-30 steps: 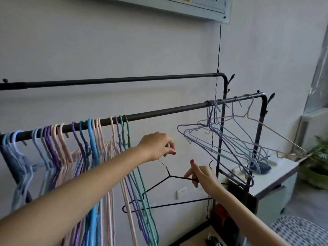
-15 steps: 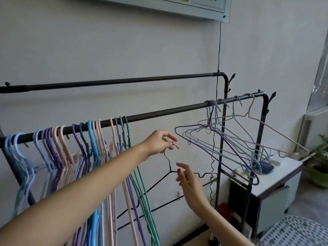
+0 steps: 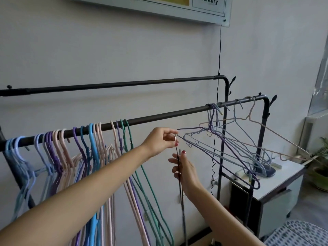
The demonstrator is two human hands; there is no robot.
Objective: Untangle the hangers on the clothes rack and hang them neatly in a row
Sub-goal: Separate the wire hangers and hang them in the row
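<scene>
A black clothes rack has a front rail [image 3: 159,117] and a higher back rail [image 3: 124,84]. My left hand [image 3: 159,142] pinches the hook of a thin black hanger [image 3: 180,189], held just below the front rail and turned edge-on to me. My right hand [image 3: 184,170] rests open against the hanger's neck, fingers spread. Several pastel hangers [image 3: 74,151] hang in a row at the left of the rail. A tangled bunch of purple, blue and beige hangers [image 3: 230,144] hangs at the rail's right end.
A white cabinet [image 3: 276,190] stands behind the rack's right post with a dark object on top. A black cord [image 3: 219,54] runs down the wall from a framed board [image 3: 159,6]. A potted plant [image 3: 321,167] sits far right, a dotted cushion [image 3: 300,233] bottom right.
The black hanger has risen toward the front rail and turned from broadside to edge-on. My right hand let go of its shoulder and moved up to its neck.
</scene>
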